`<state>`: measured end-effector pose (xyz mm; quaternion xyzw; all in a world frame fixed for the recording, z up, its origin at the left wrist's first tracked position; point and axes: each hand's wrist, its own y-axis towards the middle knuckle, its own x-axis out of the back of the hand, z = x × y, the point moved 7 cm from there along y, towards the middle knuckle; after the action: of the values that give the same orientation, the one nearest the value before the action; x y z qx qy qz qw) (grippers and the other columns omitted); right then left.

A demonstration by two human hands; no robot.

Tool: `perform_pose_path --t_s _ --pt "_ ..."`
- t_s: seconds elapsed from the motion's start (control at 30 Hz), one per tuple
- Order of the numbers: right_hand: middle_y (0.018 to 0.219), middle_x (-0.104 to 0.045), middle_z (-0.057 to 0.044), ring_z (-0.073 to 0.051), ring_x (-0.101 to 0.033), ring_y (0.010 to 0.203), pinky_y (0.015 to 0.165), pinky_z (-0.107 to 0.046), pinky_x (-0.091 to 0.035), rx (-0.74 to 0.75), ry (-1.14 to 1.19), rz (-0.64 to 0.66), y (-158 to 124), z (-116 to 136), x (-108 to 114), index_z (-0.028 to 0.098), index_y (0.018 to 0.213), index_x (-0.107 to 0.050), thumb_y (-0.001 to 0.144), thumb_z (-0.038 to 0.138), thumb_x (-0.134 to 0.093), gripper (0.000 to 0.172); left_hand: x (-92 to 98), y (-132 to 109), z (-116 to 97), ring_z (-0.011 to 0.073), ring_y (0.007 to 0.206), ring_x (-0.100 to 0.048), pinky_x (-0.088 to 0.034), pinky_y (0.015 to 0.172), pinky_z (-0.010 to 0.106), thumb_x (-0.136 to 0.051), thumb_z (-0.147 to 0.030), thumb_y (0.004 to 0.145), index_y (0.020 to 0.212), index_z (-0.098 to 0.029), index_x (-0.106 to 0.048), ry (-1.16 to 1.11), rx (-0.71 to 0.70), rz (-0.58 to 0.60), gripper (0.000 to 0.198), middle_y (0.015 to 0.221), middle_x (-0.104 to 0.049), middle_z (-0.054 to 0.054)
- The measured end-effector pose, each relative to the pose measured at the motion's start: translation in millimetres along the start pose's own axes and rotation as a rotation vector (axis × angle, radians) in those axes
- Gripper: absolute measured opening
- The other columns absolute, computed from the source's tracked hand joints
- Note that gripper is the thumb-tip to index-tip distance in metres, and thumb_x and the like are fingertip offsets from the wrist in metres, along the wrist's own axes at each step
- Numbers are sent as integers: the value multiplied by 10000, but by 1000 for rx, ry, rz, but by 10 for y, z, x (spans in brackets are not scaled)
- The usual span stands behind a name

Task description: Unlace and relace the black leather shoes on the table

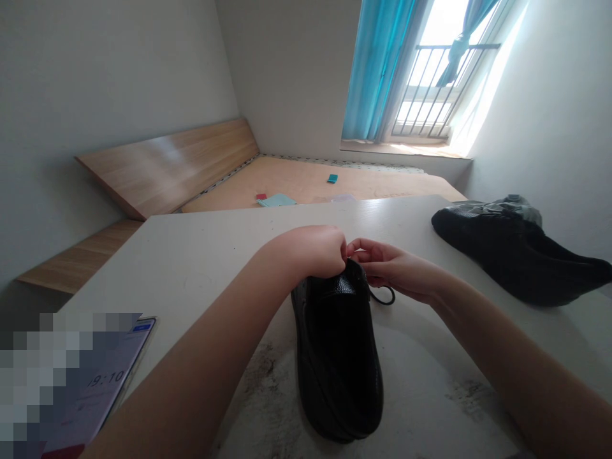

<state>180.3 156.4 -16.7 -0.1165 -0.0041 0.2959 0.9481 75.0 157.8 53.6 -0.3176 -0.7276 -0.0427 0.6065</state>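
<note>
A black lace-up shoe (339, 363) sits on the white table with its heel toward me and its opening facing up. My left hand (322, 250) is closed over the front of the shoe, and what its fingers grip is hidden. From the right, my right hand (385, 262) meets it with fingers pinched together at the shoe's front. A thin black shoelace (393, 298) curls out under the right hand, one end running up beneath those fingers. The fingertips of both hands nearly touch, and the eyelets are covered.
Another black shoe (521, 255), with grey material at its far side, rests at the table's right. A phone (119, 376) lies at the left edge, partly pixelated. Dark smudges mark the white table (205, 255). Behind it are a bed (382, 178), a wooden headboard (186, 162) and blue curtains (377, 70).
</note>
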Motion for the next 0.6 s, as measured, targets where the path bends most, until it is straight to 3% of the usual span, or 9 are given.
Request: perform_pose_path --t_s 0.23,0.33,0.47,0.53,0.6 --pt "801 -496 19 -74 -413 629 525 -203 -266 6 -117 -15 41 -63 64 210 1037 -550 828 346 -654 270 11 37 -42 190 611 -556 -346 530 288 -501 -295 753 810 -199 -707 105 -39 -92 234 738 -686 69" --pt "891 -551 -4 -105 -474 757 645 -229 -371 49 -253 -92 21 -1 103 214 1033 -609 892 474 -573 299 77 -20 3 194 657 -581 -360 548 288 -490 -303 775 833 -215 -692 83 -20 -90 228 797 -701 53" --pt "1081 -609 -40 -166 -519 1012 894 -299 -402 256 -337 -84 -49 215 -22 204 999 -663 937 505 -489 353 330 -192 69 180 686 -587 -362 551 280 -463 -353 834 882 -228 -660 2 1 -219 238 836 -693 25" --pt "1085 -611 -41 -173 -518 1049 947 -309 -385 374 -319 -72 -97 329 -101 205 959 -661 948 471 -493 315 453 -276 57 168 660 -577 -354 540 277 -466 -356 849 870 -226 -658 -55 -26 -316 233 801 -681 17" --pt "1003 -609 -35 -166 -525 1015 942 -303 -389 463 -267 -102 -151 436 -139 201 853 -634 951 448 -501 297 478 -316 2 154 649 -582 -368 541 268 -485 -319 849 843 -227 -667 -176 -105 -317 205 772 -679 5"
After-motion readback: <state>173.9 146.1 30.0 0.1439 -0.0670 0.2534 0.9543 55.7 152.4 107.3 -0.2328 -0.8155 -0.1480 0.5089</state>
